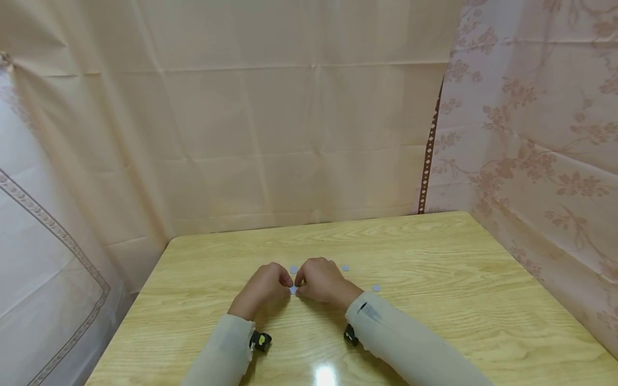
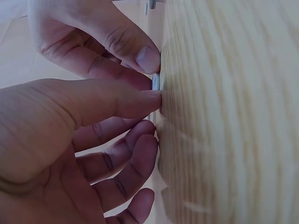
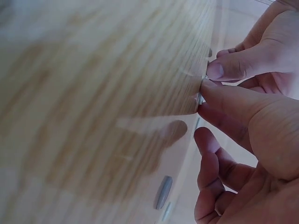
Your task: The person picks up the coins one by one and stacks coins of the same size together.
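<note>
A small pale disc (image 1: 293,290) lies at the tabletop between my two hands, mostly covered by fingers. From the left, the thumb and forefinger of my left hand (image 1: 266,284) pinch its edge. My right hand (image 1: 322,280) grips it from the opposite side, its thumb and forefinger low against the wood. In the left wrist view a sliver of the disc (image 2: 156,82) shows between the two thumbs. The other fingers of the left hand (image 2: 88,126) are loosely bent, as are those of the right hand (image 3: 252,126).
Similar discs lie around the hands: one disc (image 1: 294,269) just beyond them, another disc (image 1: 345,268) past the right hand, and a third disc (image 1: 376,288) by the right sleeve. The wooden table (image 1: 458,300) meets a beige curtain (image 1: 289,134) behind and a flowered curtain (image 1: 545,134) at right.
</note>
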The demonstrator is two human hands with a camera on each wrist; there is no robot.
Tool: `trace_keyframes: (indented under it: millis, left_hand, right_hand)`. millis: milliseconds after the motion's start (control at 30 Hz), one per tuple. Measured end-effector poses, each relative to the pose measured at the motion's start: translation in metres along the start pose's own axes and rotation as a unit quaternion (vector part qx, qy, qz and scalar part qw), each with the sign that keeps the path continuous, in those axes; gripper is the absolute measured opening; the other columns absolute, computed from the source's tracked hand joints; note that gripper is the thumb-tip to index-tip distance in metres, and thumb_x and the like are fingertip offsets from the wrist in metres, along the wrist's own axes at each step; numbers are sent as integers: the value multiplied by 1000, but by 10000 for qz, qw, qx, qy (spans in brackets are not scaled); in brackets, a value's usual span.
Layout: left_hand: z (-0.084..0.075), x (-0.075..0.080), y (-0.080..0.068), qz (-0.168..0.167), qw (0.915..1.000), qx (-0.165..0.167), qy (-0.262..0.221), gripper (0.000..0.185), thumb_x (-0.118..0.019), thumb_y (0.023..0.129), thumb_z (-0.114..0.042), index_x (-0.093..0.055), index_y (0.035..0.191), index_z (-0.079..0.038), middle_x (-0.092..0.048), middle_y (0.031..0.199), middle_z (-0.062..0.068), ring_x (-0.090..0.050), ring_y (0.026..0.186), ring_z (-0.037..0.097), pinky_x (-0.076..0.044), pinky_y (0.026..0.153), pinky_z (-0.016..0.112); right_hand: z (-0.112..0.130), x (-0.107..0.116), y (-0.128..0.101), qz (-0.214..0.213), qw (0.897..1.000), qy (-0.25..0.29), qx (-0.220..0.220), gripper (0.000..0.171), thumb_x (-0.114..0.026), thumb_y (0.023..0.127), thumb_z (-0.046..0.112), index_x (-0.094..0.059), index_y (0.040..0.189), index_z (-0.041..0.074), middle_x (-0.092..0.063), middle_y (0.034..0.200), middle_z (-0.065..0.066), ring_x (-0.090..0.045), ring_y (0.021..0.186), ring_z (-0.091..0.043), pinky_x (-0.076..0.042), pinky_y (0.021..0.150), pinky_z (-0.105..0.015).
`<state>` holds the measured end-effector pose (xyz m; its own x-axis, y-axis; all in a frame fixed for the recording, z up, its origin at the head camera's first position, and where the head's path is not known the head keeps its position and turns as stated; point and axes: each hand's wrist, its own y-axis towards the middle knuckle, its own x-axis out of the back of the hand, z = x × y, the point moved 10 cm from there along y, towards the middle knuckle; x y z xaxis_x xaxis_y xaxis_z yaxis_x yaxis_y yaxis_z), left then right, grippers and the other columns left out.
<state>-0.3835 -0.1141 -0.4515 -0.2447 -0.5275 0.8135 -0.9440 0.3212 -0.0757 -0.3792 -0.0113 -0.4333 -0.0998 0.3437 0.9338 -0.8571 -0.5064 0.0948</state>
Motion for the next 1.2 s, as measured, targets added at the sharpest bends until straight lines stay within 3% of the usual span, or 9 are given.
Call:
trace_keyframes:
  millis: [333,833,1200]
  left_hand:
    - [4,-4,-1,260,9990,71,-368,12,-76,85,1,-73,91,-10,-67,85,0,-59,78,19,-51,72,34]
    - [4,-2,0,224,9967,249,-737,10,-81,83,-2,-74,89,-6,-70,82,2,-62,77,17,-52,69,32]
    - [4,-2,-1,236,9955,211,-889,9,-81,83,-4,-74,88,-7,-70,80,1,-61,75,17,-48,66,30]
  right_hand:
    - [-2,-2,2,15,9999,98,16,8,-84,87,29,-84,93,25,-76,92,13,-67,91,-11,-55,83,-41]
    - [-7,-5,4,-8,9997,237,4,5,-84,86,30,-82,89,26,-67,79,16,-57,76,-6,-49,70,-30]
    - [-10,-6,2,70,9996,288,-13,8,-86,85,33,-81,88,27,-64,78,18,-56,77,-6,-48,69,-29]
